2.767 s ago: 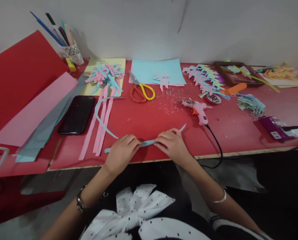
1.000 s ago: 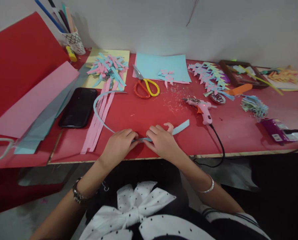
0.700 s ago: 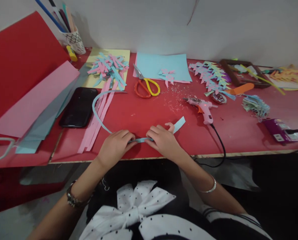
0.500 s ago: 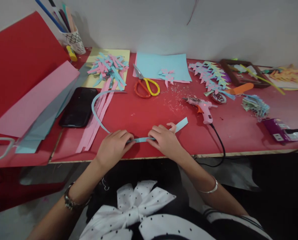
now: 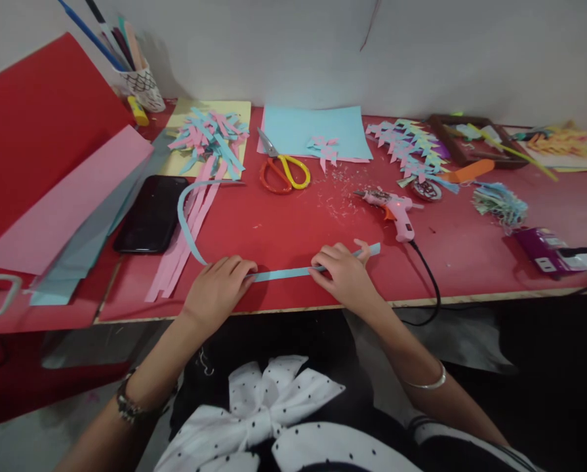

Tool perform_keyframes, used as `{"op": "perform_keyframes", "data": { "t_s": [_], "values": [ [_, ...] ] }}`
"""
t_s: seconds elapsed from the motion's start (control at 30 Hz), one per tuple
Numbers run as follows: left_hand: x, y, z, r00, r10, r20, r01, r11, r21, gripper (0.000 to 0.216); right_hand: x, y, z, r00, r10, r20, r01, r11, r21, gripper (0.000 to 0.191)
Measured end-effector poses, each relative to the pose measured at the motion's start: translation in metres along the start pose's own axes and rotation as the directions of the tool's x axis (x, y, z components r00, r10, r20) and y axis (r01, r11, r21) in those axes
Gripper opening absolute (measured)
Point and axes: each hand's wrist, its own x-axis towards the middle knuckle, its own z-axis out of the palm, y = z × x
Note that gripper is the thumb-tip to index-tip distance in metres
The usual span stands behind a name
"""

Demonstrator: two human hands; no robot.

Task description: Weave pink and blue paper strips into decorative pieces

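Left hand point(image 5: 218, 290): fingers curled down, pinning the blue paper strip point(image 5: 283, 272) to the table point(image 5: 283, 223). Right hand point(image 5: 345, 275) pinches it further along (grip partly hidden by knuckles). Strip lies straight between them, close to the table's front edge. Its left tail loops back over the pink strips point(image 5: 175, 257). Glue gun point(image 5: 391, 210) just behind the right hand, scissors point(image 5: 281, 174) toward the back edge, phone point(image 5: 150, 213) near the left edge.
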Motion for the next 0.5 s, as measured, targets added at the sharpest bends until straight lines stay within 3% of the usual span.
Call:
{"op": "perform_keyframes", "data": {
  "t_s": [0.5],
  "values": [
    [0.000, -0.003, 0.002, 1.000, -0.023, 0.007, 0.023, 0.999, -0.028, 0.017, -0.021, 0.039, -0.013, 0.989, 0.126, -0.073, -0.129, 0.991, -0.032, 0.025]
  ]
}}
